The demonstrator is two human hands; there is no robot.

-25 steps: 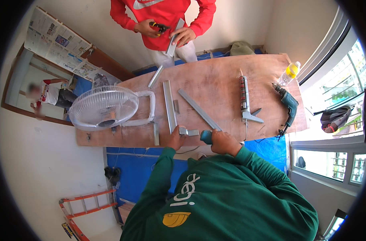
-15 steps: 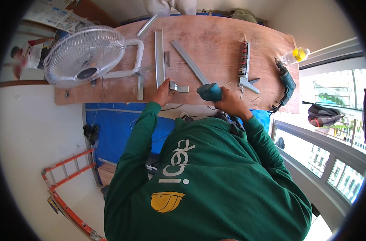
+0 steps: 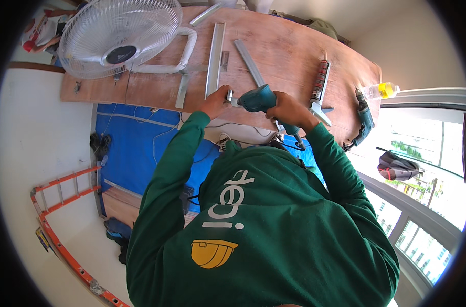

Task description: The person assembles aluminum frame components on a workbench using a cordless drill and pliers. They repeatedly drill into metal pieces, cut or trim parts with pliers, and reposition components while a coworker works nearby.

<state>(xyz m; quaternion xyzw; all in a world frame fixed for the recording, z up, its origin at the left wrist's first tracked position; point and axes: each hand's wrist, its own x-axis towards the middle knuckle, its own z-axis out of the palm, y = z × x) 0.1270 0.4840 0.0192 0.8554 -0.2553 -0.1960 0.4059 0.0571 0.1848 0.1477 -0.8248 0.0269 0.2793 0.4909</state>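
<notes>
My left hand (image 3: 215, 104) is closed at the table's near edge, pinching a short piece of metal channel (image 3: 229, 95) upright. My right hand (image 3: 290, 110) is wrapped round the handle of a teal power drill (image 3: 258, 98), whose cord end hangs below the fist. The drill's nose points left at the metal piece; whether its tip touches the metal I cannot tell. Just beyond, a long metal strip (image 3: 249, 62) lies slantwise, its near end hidden behind the drill. A longer metal channel (image 3: 215, 61) lies to its left.
On the wooden table (image 3: 284, 41) are a fan (image 3: 121, 53), a caulking gun (image 3: 321, 84), a second drill (image 3: 365, 115) and a plastic bottle (image 3: 381, 91). An orange ladder (image 3: 64, 250) leans at the left. Cords run over the blue floor sheet (image 3: 125, 130). Another person (image 3: 46, 30) is at far left.
The drill has swung round and moved left, its nose now close to the metal piece in my left hand. The whole view has shifted, with the table's left part higher.
</notes>
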